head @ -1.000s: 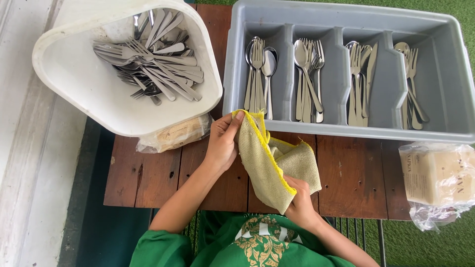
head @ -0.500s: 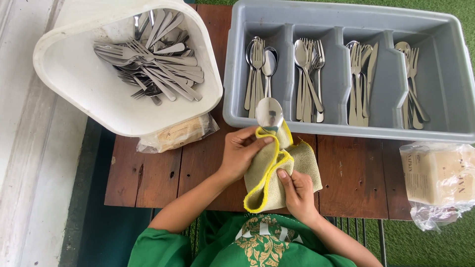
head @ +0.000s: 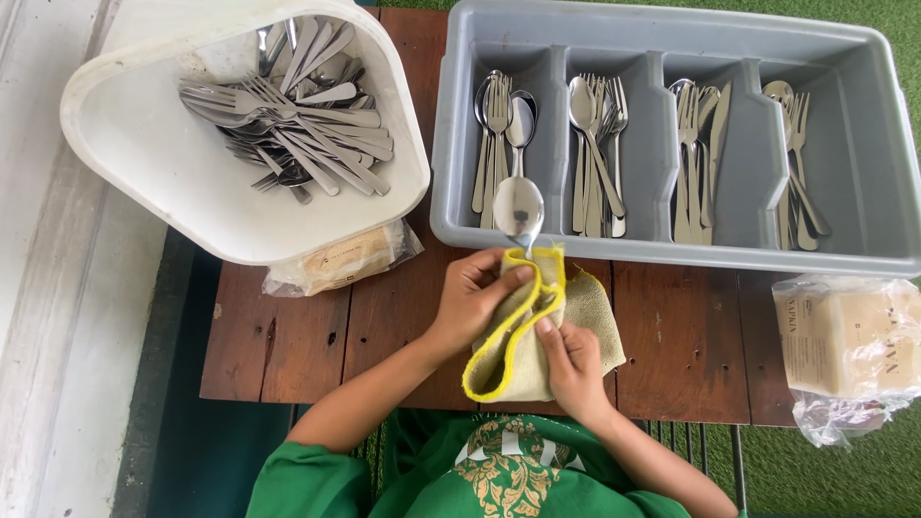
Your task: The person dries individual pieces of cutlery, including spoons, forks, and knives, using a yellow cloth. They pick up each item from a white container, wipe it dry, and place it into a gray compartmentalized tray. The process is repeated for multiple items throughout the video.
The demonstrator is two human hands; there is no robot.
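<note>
Both hands meet over the middle of the brown wooden table (head: pixel 672 345), working a spoon (head: pixel 519 209) inside a beige cloth (head: pixel 537 331) with a yellow edge. The left hand (head: pixel 477 302) has its fingers curled and pressed together around the upper fold of the cloth, clamped on the spoon's handle through the fabric. The right hand (head: pixel 573 360) pinches the lower part of the cloth, its thumb pressed flat against the yellow hem. Only the bowl of the spoon shows (the handle is buried in the cloth), and it pokes up above the left hand, overlapping the near wall of the grey tray (head: pixel 863 115).

That tray sits at the far right of the table and has four compartments, each holding forks, spoons and knives laid lengthwise. To the far left stands a white tub (head: pixel 144 163) with a loose heap of cutlery (head: pixel 297 125) in it. Tucked under the tub's near edge lies a small packet in clear wrap (head: pixel 341 259). At the right edge of the table lies a bigger pack of napkins (head: pixel 849 341) in clear plastic. The person's sleeves are green.
</note>
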